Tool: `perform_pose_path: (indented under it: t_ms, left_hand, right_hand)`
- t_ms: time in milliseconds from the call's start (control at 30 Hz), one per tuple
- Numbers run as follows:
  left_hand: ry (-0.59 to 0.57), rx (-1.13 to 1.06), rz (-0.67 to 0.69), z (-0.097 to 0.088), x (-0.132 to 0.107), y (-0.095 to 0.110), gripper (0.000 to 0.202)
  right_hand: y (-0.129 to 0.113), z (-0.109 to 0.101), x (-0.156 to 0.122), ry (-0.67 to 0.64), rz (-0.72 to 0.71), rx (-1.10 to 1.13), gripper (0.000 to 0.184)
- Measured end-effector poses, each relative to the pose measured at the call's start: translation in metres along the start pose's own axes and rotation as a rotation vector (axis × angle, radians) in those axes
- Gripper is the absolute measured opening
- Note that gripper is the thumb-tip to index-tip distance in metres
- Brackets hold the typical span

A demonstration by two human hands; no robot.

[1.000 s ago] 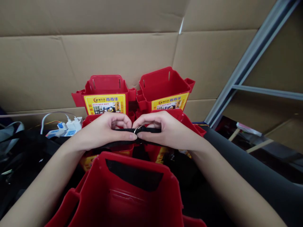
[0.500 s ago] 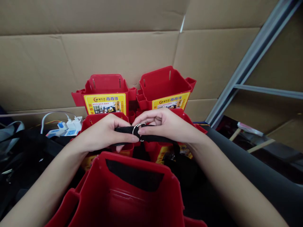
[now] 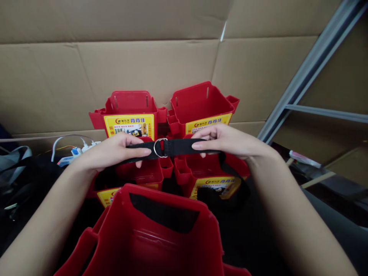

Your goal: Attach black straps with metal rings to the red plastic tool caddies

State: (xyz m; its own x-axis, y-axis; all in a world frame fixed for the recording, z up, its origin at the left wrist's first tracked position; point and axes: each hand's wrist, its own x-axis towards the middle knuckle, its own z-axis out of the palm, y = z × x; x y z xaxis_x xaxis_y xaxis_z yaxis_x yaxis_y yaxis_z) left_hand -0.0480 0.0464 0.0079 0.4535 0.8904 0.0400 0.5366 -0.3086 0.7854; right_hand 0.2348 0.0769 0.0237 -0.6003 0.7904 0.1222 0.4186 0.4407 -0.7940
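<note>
A black webbing strap (image 3: pixel 181 147) is stretched level between my two hands, with metal D-rings (image 3: pixel 156 148) near its middle. My left hand (image 3: pixel 120 151) pinches the strap left of the rings, thumb on top. On the other side my right hand (image 3: pixel 222 142) pinches it between thumb and fingers, and a loose tail hangs down beyond that hand. Just below, close to me, stands an open red plastic bucket (image 3: pixel 169 245) with a black strap section lying across its inner far wall.
More red buckets with yellow labels stand in two rows ahead, including one at back left (image 3: pixel 129 103) and one at back right (image 3: pixel 201 103). Behind them is a cardboard wall (image 3: pixel 143 69). A power strip (image 3: pixel 67 160) with plugs lies left; a metal frame (image 3: pixel 301 73) slants at right.
My hands have moved apart and slightly up, my right hand sliding away from the rings. More of the strap now shows, pulled straight between them.
</note>
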Motion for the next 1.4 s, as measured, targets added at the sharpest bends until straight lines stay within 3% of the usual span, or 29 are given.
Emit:
perform_pose_path:
  t_ms: [67, 167, 267, 367, 467, 600, 700, 867, 967, 1067, 1167, 1267, 1400]
  left_hand:
    - [0.088, -0.086, 0.01, 0.0, 0.001, 0.0, 0.027]
    - [0.234, -0.272, 0.087, 0.013, 0.004, 0.003, 0.023]
    - [0.191, -0.515, 0.176, 0.029, 0.009, 0.007, 0.018]
    - [0.09, -0.632, 0.18, 0.039, 0.013, 0.005, 0.019]
    - [0.022, -0.729, 0.167, 0.044, 0.015, 0.002, 0.018]
    - [0.004, -0.852, 0.326, 0.048, 0.016, 0.004, 0.011]
    - [0.127, -0.806, 0.41, 0.042, 0.02, 0.015, 0.007]
    - [0.469, -0.569, 0.453, 0.017, 0.041, 0.052, 0.01]
    - [0.585, -0.451, 0.519, 0.004, 0.06, 0.077, 0.011]
    - [0.779, -0.389, 0.568, -0.006, 0.076, 0.098, 0.014]
    - [0.911, -0.466, 0.567, -0.02, 0.087, 0.114, 0.007]
    - [0.864, -0.659, 0.563, -0.035, 0.089, 0.128, 0.016]
    - [0.531, -0.931, 0.61, -0.04, 0.07, 0.135, 0.028]
  right_hand:
    - [-0.001, 0.007, 0.003, 0.059, -0.025, 0.2, 0.018]
    - [-0.005, 0.032, 0.011, 0.147, -0.13, 0.525, 0.016]
    - [-0.01, 0.065, 0.02, 0.196, -0.246, 0.718, 0.018]
    - [-0.013, 0.084, 0.023, 0.29, -0.283, 0.661, 0.015]
    - [-0.017, 0.086, 0.022, 0.433, -0.289, 0.49, 0.016]
    - [-0.02, 0.083, 0.021, 0.409, -0.268, 0.49, 0.027]
    - [-0.022, 0.087, 0.02, 0.334, -0.262, 0.634, 0.035]
    - [-0.024, 0.098, 0.013, -0.033, -0.2, 0.776, 0.053]
    - [-0.021, 0.099, 0.014, -0.038, -0.208, 0.756, 0.047]
    - [-0.014, 0.094, 0.021, 0.025, -0.194, 0.744, 0.039]
    - [-0.012, 0.092, 0.025, 0.081, -0.124, 0.695, 0.031]
    - [-0.015, 0.096, 0.026, 0.089, -0.076, 0.737, 0.02]
    - [-0.016, 0.102, 0.029, 0.069, -0.041, 0.929, 0.014]
